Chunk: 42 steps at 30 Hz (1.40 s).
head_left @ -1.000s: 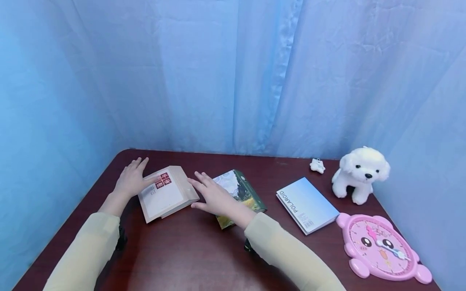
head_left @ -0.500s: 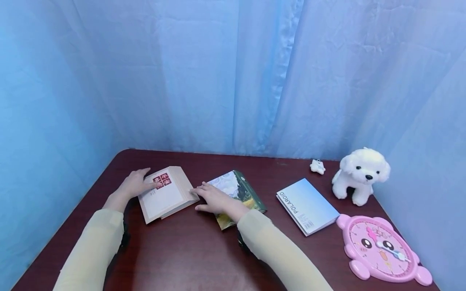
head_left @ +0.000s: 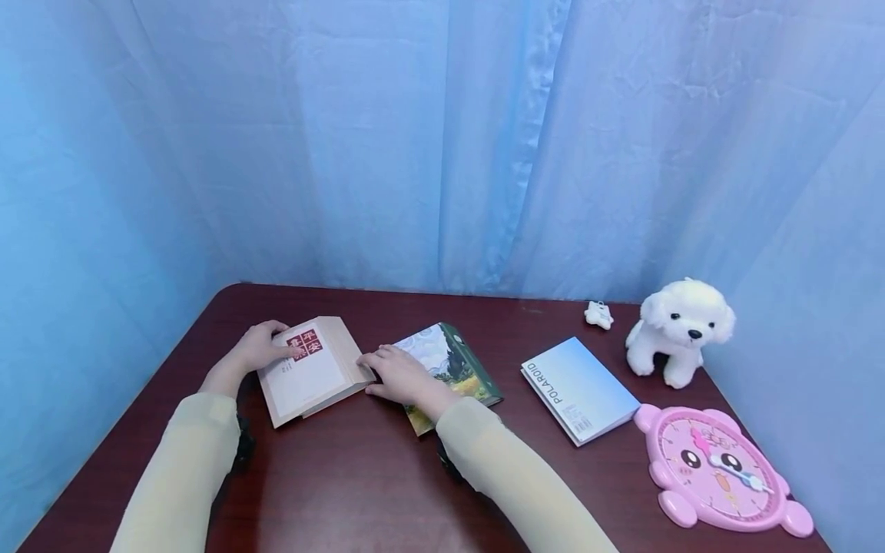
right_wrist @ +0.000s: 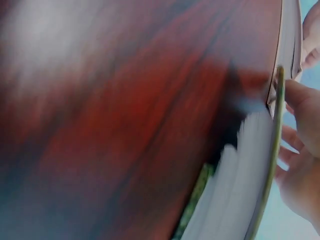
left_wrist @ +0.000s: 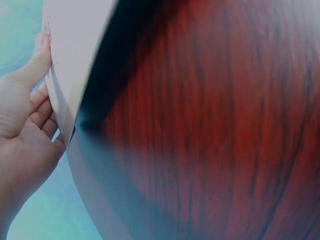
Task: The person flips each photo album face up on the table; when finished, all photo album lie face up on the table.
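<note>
A cream book [head_left: 307, 384] with a red block of Chinese characters on its cover lies at the left of the table in the head view. My left hand [head_left: 257, 352] grips its left edge; the left wrist view shows the thumb [left_wrist: 37, 65] on the cover side and the other fingers curled at the edge. At the book's right edge, my right hand [head_left: 404, 376] holds on with bent fingers. Its forearm side passes over a green-spined book [head_left: 442, 357] with a painted landscape cover, partly hidden beneath the hand. White pages [right_wrist: 235, 185] of that book show in the right wrist view.
Right of the hands lies a blue-white POLAROID album [head_left: 581, 390]. Beyond it are a small white star-shaped charm [head_left: 598, 315], a white plush dog [head_left: 681, 330] and a pink toy clock [head_left: 722, 470]. Blue curtains [head_left: 373, 153] hang behind the dark red table [head_left: 332, 491].
Both hands have come down onto the cream book, the left to its left edge and the right to its right edge. Their spread fingers have bent. The book has barely moved.
</note>
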Motion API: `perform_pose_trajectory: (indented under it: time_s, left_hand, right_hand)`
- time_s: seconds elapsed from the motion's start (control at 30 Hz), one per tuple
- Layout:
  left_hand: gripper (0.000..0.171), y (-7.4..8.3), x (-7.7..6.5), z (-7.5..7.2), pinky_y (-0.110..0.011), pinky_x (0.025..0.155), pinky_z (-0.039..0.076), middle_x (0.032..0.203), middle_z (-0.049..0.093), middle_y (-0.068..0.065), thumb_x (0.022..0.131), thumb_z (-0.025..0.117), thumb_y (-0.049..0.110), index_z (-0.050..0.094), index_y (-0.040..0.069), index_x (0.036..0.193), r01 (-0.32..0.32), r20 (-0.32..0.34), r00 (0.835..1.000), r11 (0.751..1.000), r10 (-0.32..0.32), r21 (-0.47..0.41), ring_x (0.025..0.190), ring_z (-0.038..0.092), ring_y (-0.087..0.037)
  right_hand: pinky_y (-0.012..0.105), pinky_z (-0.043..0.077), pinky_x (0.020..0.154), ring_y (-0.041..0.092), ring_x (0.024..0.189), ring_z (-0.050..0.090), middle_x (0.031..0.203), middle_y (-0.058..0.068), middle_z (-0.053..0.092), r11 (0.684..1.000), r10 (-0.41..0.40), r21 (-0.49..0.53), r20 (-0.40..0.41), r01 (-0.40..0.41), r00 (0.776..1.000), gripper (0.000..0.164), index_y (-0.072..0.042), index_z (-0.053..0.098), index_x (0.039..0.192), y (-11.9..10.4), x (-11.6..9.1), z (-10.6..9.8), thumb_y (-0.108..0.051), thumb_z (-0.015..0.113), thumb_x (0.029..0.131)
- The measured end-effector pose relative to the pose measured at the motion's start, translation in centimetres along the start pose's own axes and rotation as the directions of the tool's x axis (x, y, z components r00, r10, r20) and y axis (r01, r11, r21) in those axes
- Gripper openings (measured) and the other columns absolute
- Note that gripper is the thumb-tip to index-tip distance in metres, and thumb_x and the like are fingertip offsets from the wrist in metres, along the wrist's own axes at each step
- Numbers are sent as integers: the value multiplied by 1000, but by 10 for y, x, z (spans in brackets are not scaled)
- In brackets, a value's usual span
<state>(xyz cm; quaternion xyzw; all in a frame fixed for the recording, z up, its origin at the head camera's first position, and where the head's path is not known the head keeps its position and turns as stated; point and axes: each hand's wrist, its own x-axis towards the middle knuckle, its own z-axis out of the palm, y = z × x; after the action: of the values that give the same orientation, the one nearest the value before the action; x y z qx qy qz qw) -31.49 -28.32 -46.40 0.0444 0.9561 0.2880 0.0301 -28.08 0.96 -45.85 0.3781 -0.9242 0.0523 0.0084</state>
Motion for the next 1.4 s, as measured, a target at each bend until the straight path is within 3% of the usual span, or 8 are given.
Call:
perform_pose_trajectory:
  time_s: [0.27, 0.47, 0.67, 0.87, 1.0, 1.13, 1.3, 1.4]
  left_hand:
    - [61, 6, -5, 3, -47, 84, 45, 115, 52, -30, 86, 70, 23, 42, -13, 127, 5, -16, 1000, 993, -7, -119, 97, 53, -35]
    - [62, 10, -10, -6, -47, 84, 43, 114, 50, -28, 84, 72, 24, 41, -10, 125, -19, -90, 996, 987, 5, -162, 98, 51, -35]
    - [64, 17, -14, -14, -46, 83, 44, 115, 50, -26, 82, 74, 27, 42, -7, 126, -6, -95, 995, 987, -9, -159, 98, 50, -34]
    - [63, 23, -16, -18, -44, 82, 44, 115, 51, -25, 80, 76, 25, 44, -6, 125, -44, -125, 992, 986, 23, -164, 98, 49, -34]
    - [64, 24, -18, -18, -43, 82, 41, 115, 51, -23, 79, 77, 21, 45, -5, 128, -90, -149, 987, 982, 65, -166, 101, 46, -33]
    - [66, 27, -19, -19, -44, 83, 40, 115, 50, -21, 79, 77, 18, 45, 0, 134, -153, -186, 975, 972, 120, -177, 101, 45, -32]
    - [67, 35, -21, -21, -45, 83, 40, 116, 49, -20, 80, 76, 21, 46, 3, 136, -215, -242, 956, 959, 168, -184, 102, 45, -32]
    - [59, 40, -21, -24, -43, 82, 41, 117, 52, -19, 81, 75, 21, 52, 3, 132, -246, -315, 932, 951, 179, -188, 101, 48, -31]
  right_hand:
    - [33, 44, 96, 19, 117, 53, 119, 1, 62, 999, 27, -43, -86, -31, 996, 47, -19, 55, 130, 1, 2, 7, -40, 64, 89]
    - [32, 45, 96, 19, 118, 54, 128, 4, 59, 983, 93, 168, -94, -76, 991, 51, -17, 47, 137, 1, 1, 5, -33, 62, 91]
    - [27, 48, 90, 16, 111, 59, 126, 6, 60, 921, 107, 383, -94, -63, 990, 52, -16, 48, 136, 2, -1, -1, -29, 66, 89]
    - [27, 48, 89, 16, 109, 60, 122, 5, 63, 873, 129, 487, -161, -35, 979, 52, -17, 52, 132, 4, -3, -2, -26, 71, 85]
    - [26, 51, 86, 21, 109, 62, 131, 7, 57, 787, 152, 617, -175, -12, 973, 51, -15, 51, 134, 3, -4, -6, -17, 70, 86]
    - [23, 53, 77, 26, 105, 64, 138, 10, 50, 640, 201, 768, -155, -10, 967, 52, -13, 51, 135, 2, -5, -8, -7, 68, 86]
    - [29, 56, 72, 33, 102, 64, 138, 19, 47, 421, 223, 907, -127, 22, 967, 65, -13, 39, 143, -2, -9, -10, 6, 64, 85]
    - [33, 57, 72, 36, 103, 63, 135, 22, 50, 343, 233, 937, -152, 65, 961, 73, -13, 32, 147, -7, -10, -11, 9, 63, 84]
